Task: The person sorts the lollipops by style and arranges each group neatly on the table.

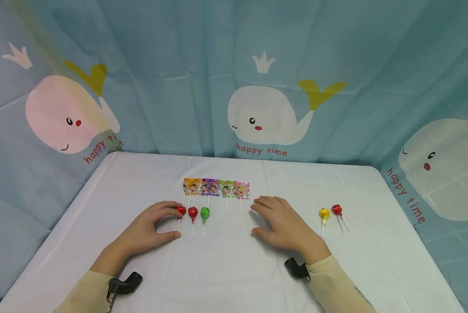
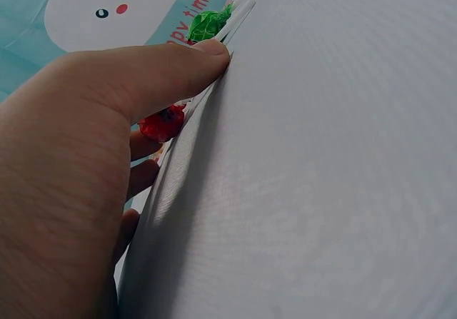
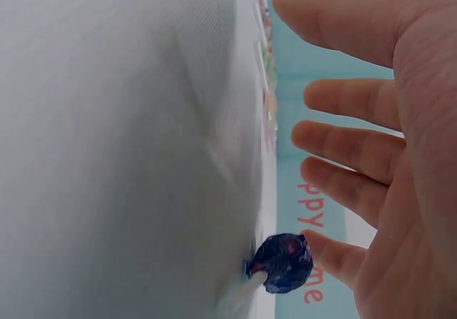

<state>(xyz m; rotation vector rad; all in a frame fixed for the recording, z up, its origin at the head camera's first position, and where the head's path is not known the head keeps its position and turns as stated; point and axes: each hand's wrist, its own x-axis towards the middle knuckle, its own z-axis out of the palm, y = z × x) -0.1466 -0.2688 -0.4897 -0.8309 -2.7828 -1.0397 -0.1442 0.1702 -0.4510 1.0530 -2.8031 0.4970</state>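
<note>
My left hand (image 1: 152, 226) rests by the left end of a short row of lollipops, its fingertips at the head of a red lollipop (image 1: 182, 210) and its thumb beside the stick. To the right lie a second red lollipop (image 1: 192, 212) and a green lollipop (image 1: 205, 213), sticks toward me. My right hand (image 1: 285, 226) hovers low over the cloth with fingers spread and nothing between them. A dark blue lollipop (image 3: 283, 263) shows near its little finger in the right wrist view; in the head view the hand hides it.
Behind the row lie lollipops in flat printed wrappers: orange (image 1: 192, 187), purple (image 1: 210, 187), green (image 1: 228, 188) and pink (image 1: 242, 190). At the right are a yellow lollipop (image 1: 324, 214) and another red lollipop (image 1: 337, 210). A whale-print curtain (image 1: 171, 108) borders the white-covered table (image 1: 226, 274).
</note>
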